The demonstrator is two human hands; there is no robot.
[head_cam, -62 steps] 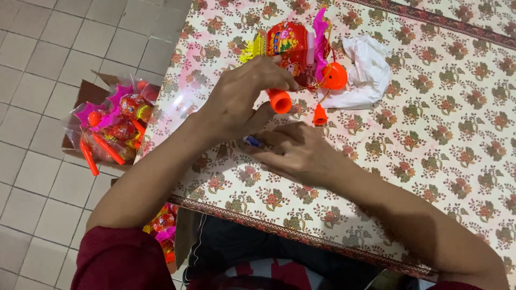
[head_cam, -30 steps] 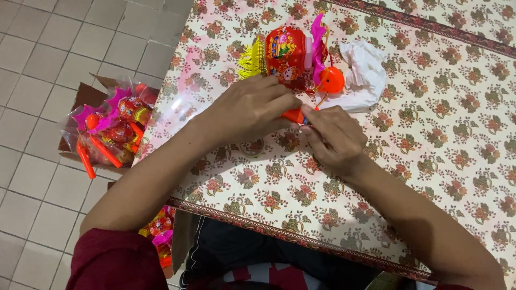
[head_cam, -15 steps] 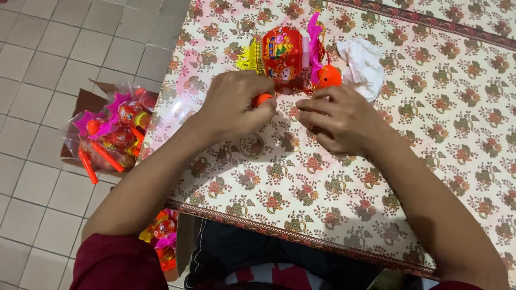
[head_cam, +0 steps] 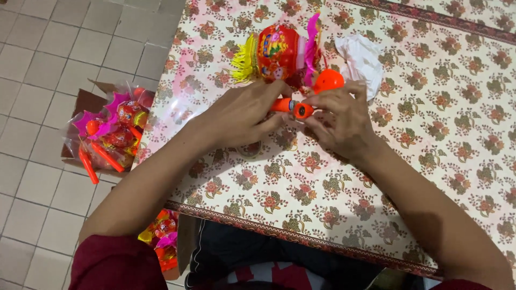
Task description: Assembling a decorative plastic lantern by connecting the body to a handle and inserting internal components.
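Orange tube pinched between left hand, right hand, lantern just behind

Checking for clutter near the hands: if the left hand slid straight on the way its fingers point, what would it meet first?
The left hand points up-right along the orange tube it holds. Straight on, it would likely first meet the right hand at the tube's end, though depth is unclear.

Worktop: floral cloth cover, patterned border along near edge.
Far edge: red lantern toy, white crumpled bag beside it.
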